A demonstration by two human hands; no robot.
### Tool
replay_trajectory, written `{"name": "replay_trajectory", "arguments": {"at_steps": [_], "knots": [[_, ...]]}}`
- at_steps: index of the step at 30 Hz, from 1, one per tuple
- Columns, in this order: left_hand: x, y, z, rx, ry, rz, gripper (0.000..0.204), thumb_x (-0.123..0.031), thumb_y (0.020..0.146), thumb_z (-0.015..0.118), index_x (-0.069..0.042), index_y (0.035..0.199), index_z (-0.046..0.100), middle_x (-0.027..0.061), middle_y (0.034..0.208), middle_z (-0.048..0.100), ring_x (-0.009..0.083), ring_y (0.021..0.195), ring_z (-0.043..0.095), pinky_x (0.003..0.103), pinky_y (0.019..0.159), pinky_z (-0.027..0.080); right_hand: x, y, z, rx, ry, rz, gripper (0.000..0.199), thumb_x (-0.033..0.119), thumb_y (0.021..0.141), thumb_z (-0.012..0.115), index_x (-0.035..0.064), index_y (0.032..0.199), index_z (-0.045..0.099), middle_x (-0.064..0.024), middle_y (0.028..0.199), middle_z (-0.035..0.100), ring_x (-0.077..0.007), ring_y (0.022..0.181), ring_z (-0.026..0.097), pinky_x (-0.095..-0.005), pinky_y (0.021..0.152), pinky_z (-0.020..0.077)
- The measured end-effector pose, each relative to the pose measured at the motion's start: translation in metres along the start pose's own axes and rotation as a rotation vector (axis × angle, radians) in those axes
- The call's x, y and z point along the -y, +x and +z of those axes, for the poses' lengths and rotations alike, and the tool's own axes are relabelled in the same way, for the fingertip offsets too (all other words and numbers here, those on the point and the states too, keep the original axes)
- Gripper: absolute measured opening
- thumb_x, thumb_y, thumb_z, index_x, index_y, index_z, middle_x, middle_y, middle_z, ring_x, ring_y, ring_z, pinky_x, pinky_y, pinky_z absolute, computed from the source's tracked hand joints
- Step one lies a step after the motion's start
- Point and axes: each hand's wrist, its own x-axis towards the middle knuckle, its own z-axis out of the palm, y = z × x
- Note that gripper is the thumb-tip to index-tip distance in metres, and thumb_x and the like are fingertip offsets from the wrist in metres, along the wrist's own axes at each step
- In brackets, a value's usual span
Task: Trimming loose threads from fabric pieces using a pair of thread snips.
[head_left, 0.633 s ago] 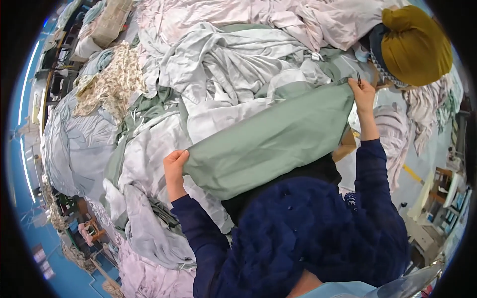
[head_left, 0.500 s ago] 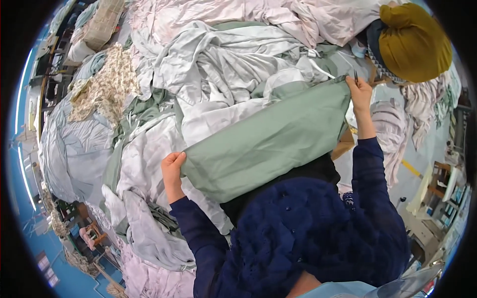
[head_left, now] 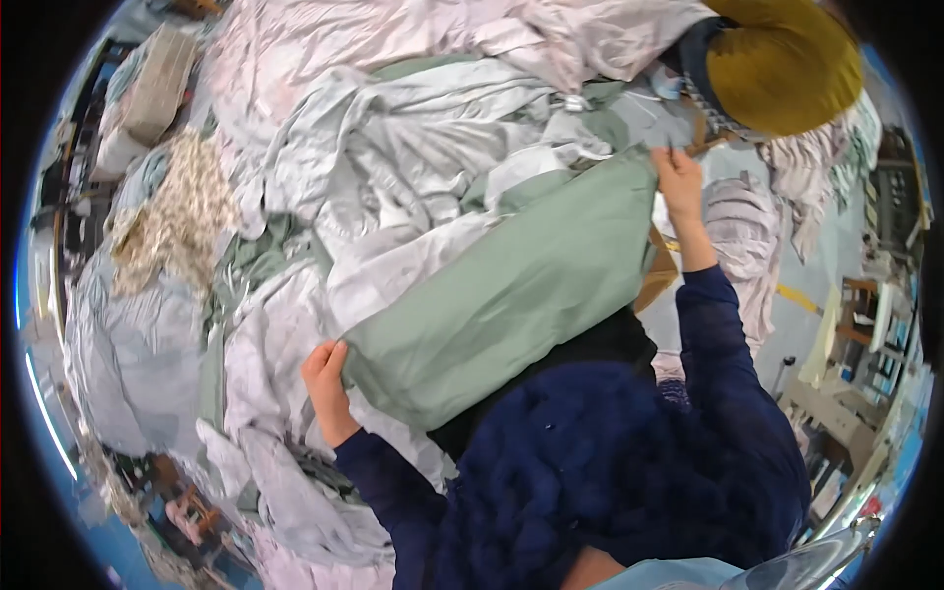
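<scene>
A piece of sage-green fabric is stretched between my hands, above my lap. My left hand pinches its left corner between thumb and fingers. Farther away and to the right, my right hand is closed on the opposite corner. A small, dark, pointed tool sticks up from the right hand's fingers; blur hides its exact kind. Behind the green piece and against its left end lies a large heap of white and pale grey cloth, with more green cloth tangled into it.
Pale pink cloth covers the far side. At the far right is a person in a mustard head covering. Floral cloth and pale blue-grey cloth lie at the left. Striped cloth is piled to my right.
The whole view has shifted, so the heap sits more to the left in the picture. Both hands keep hold of the green fabric, which stays stretched between them.
</scene>
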Motion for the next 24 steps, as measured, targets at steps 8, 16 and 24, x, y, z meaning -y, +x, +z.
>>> {"name": "replay_trajectory", "arguments": {"at_steps": [8, 16, 24], "knots": [[-0.015, -0.011, 0.027, 0.087, -0.043, 0.028, 0.011, -0.010, 0.083, 0.069, 0.001, 0.080, 0.069, -0.0069, 0.066, 0.057, 0.0021, 0.059, 0.045, 0.022, 0.051, 0.033, 0.148, -0.090, 0.074, 0.543, 0.277, 0.010, 0.022, 0.009, 0.095, 0.058, 0.0050, 0.115, 0.066, 0.0003, 0.093, 0.069, -0.0008, 0.056, 0.049, -0.0161, 0.052, 0.0391], [-0.019, -0.021, 0.028, 0.149, -0.205, 0.008, 0.010, -0.007, 0.086, 0.066, 0.002, 0.086, 0.068, -0.0074, 0.071, 0.058, -0.0002, 0.062, 0.043, 0.018, 0.054, 0.032, 0.167, -0.178, 0.208, 0.916, 0.295, -0.399, 0.031, 0.004, 0.082, 0.066, 0.0029, 0.113, 0.064, -0.0070, 0.091, 0.068, -0.0136, 0.059, 0.056, -0.0253, 0.056, 0.0447], [-0.019, -0.039, 0.011, 0.058, 0.174, 0.233, 0.011, 0.000, 0.078, 0.069, 0.001, 0.089, 0.067, -0.0010, 0.070, 0.063, 0.0054, 0.061, 0.051, 0.022, 0.056, 0.040, 0.184, -0.135, 0.143, 0.724, 0.185, -0.737, 0.021, -0.006, 0.070, 0.066, 0.0036, 0.089, 0.065, -0.0088, 0.076, 0.059, -0.0202, 0.066, 0.056, -0.0299, 0.059, 0.0435]]}}
